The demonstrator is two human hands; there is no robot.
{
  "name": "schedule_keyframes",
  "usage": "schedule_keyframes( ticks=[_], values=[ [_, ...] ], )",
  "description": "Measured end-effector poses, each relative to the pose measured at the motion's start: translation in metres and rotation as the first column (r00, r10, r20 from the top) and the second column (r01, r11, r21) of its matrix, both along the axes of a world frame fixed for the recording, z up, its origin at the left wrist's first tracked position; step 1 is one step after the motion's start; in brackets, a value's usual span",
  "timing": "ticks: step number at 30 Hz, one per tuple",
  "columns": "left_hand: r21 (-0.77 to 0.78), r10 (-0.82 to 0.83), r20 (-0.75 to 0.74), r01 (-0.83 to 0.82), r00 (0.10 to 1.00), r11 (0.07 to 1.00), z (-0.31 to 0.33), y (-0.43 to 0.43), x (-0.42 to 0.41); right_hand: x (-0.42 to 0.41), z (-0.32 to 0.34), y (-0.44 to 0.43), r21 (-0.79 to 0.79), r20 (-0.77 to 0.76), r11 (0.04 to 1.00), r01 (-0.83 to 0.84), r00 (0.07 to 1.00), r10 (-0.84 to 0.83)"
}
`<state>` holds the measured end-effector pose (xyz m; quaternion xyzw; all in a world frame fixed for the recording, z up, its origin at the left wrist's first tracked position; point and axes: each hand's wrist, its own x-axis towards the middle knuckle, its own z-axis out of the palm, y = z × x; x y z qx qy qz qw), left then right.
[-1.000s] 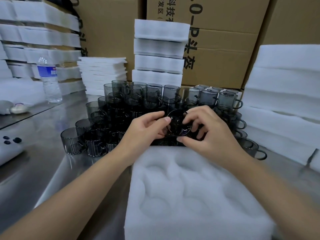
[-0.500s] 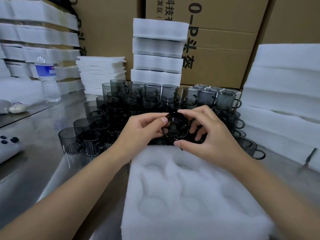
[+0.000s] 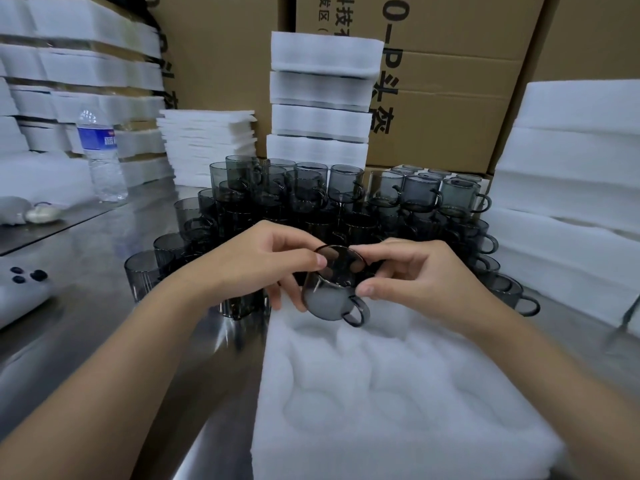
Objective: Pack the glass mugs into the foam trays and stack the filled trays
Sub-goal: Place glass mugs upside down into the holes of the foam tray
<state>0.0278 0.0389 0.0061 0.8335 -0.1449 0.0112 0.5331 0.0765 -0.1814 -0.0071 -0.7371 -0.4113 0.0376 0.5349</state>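
The left hand (image 3: 249, 268) and right hand (image 3: 426, 275) both pinched one glass mug (image 3: 329, 289) above the foam tray (image 3: 398, 393), whose pockets lay bare. Dozens of loose mugs (image 3: 311, 202) stood behind it, so most of the packing seemingly remained.

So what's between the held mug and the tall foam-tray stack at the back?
Head view: loose glass mugs stand packed together between the held mug and the tall foam-tray stack.
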Motion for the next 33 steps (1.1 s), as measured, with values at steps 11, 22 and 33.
schedule_keyframes(
  ticks=[11, 22, 33],
  values=[
    [0.050, -0.133, -0.132, 0.141, 0.982, 0.989, 0.006, 0.020, -0.008, -0.009, 0.005, 0.001, -0.048, -0.097, 0.993, -0.110, 0.990, 0.105],
    [0.113, -0.127, -0.043, 0.132, 0.991, 0.985, 0.006, 0.023, -0.006, -0.012, 0.005, 0.004, -0.041, -0.151, 0.990, -0.134, 0.980, 0.126],
    [0.178, -0.133, -0.049, 0.140, 0.990, 0.974, 0.005, 0.028, -0.008, -0.008, -0.001, 0.005, -0.218, -0.059, 0.974, -0.055, 0.997, 0.043]
  ],
)
